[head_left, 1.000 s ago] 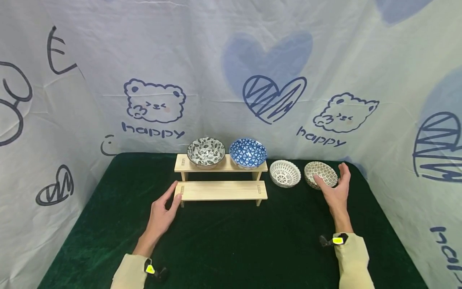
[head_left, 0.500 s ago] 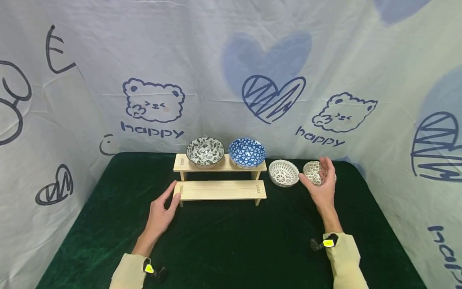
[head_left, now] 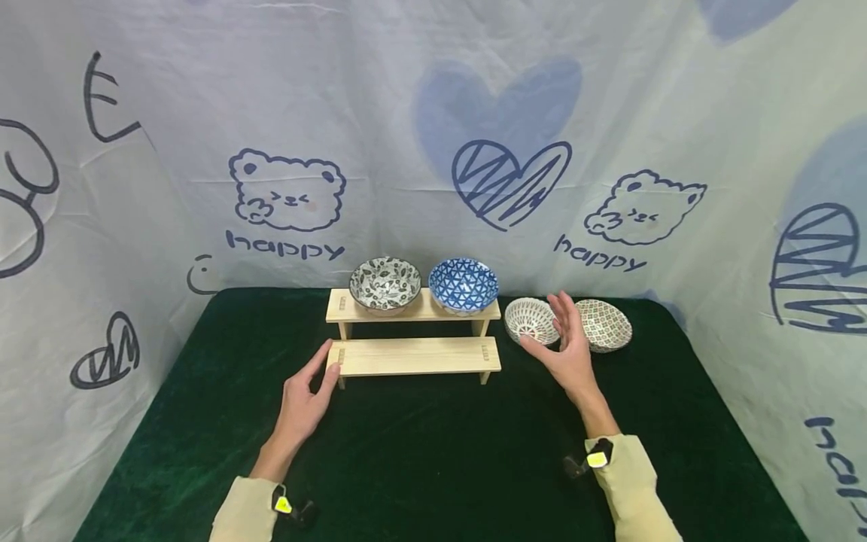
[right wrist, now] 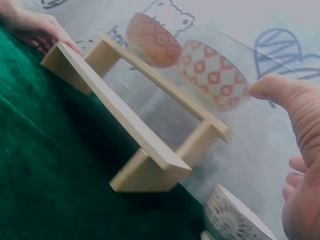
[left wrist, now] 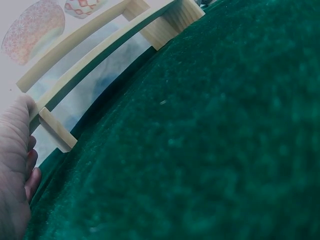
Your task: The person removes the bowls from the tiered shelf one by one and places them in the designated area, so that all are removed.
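A two-step wooden display stand stands on the green cloth. My left hand holds the left end of its lower board; in the left wrist view the thumb lies over the end and the other fingers are curled below. My right hand hovers with spread fingers at a small white latticed bowl, covering its right side; the thumb overlaps the near rim. Right of it sits a bowl with a brownish grid pattern. On the upper step rest a black-and-white floral bowl and a blue triangle-patterned bowl.
A dark green velvet cloth covers the table. Behind and on both sides hangs a pale fabric backdrop with bears, hearts and lettering, close to the table's back edge.
My right hand has moved left from the grid-patterned bowl to the white latticed bowl, leaving the grid-patterned one uncovered. The left hand stays at the stand's end.
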A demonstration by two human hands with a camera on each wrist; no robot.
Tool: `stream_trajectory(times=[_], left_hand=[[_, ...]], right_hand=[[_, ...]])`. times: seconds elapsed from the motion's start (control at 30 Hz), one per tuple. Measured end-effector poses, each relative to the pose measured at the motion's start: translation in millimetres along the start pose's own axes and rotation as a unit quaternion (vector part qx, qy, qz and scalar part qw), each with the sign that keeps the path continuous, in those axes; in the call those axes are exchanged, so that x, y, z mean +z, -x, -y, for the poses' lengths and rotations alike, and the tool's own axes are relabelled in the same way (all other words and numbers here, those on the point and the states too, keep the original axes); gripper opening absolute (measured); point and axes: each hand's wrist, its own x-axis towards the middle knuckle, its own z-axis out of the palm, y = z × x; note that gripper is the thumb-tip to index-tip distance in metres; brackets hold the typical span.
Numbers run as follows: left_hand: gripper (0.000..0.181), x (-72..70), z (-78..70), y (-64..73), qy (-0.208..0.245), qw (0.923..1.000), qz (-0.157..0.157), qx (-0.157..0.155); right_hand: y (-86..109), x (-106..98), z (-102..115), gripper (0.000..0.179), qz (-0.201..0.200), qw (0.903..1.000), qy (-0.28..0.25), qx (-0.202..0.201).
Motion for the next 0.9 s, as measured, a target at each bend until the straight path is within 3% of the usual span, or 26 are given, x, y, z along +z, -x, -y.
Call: stream_trajectory(times=[0.5, 0.9], left_hand=[[0.057, -1.6, -1.4, 0.4, 0.008, 1.0, 0.001, -0.005], [0.057, -0.6, 0.1, -0.3, 0.008, 0.9999, 0.002, -0.006]], right_hand=[[-19.7, 47, 23, 0.101, 0.092, 0.9949, -0.039, -0.017], [-37.4, 67, 33, 0.107, 0.138, 0.9887, -0.053, 0.023]])
